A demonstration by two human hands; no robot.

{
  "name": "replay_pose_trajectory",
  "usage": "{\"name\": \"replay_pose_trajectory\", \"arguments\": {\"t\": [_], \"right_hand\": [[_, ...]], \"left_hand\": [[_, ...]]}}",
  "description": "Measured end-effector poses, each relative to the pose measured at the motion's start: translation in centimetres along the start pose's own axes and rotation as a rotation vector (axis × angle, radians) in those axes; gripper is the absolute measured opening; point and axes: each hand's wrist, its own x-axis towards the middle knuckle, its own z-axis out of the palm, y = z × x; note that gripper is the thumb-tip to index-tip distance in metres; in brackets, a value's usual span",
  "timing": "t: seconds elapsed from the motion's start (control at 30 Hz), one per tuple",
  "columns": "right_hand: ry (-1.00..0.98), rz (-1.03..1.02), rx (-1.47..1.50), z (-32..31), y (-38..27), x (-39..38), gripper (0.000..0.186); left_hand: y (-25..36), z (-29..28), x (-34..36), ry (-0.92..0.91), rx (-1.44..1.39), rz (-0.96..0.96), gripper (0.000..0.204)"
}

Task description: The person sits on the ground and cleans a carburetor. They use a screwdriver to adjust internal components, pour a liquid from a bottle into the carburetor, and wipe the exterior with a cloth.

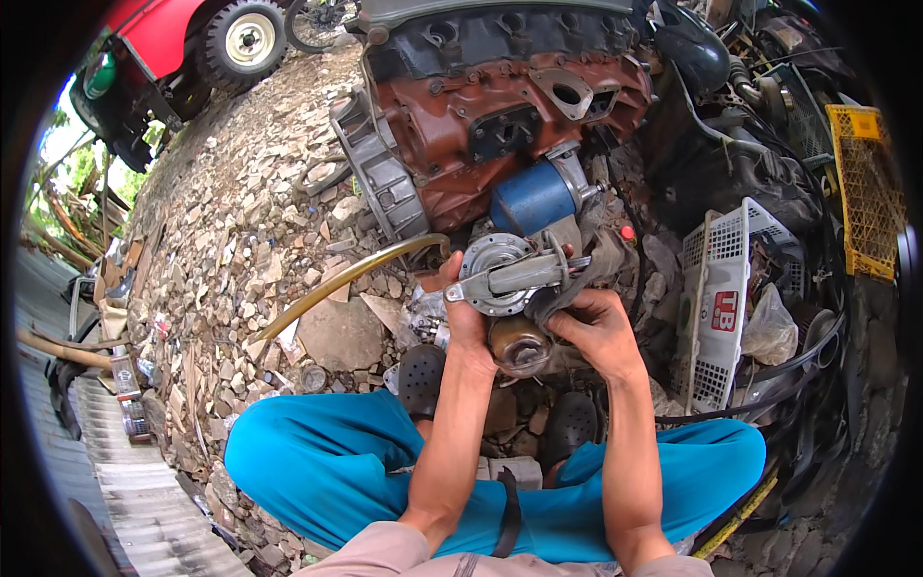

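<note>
Between my hands is a grey metal fuel pump (507,272) with a round flange of small holes and a flat arm across it. A brownish, shiny bowl (519,344) is at its lower end. My left hand (465,313) supports the pump from the left and below, thumb up along its side. A bent yellowish hose (336,279) runs leftward from near that hand. On the pump's right side, my right hand (598,332) has its fingers closed on a dark grey rag (588,279), pressed against the pump; its fingertips are partly hidden.
Just ahead stands a red-brown engine block (433,125) with a blue filter (534,197). To the right are a white plastic basket (721,317) and a yellow crate (865,192). Broken stones (240,231) cover the ground. A red vehicle (154,34) stands far left.
</note>
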Motion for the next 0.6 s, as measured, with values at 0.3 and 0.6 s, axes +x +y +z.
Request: {"name": "replay_pose_trajectory", "arguments": {"t": [0.3,0.6], "right_hand": [[0.108,0.114,-0.12,-1.3,-0.3,-0.5,0.041],[0.062,-0.411,-0.386,-1.8,0.7,-0.7,0.038]], "left_hand": [[-1.6,0.6,0.0,0.221,0.178,-0.101,0.065],[-2.2,-0.7,0.0,0.344,0.224,0.05,0.064]]}}
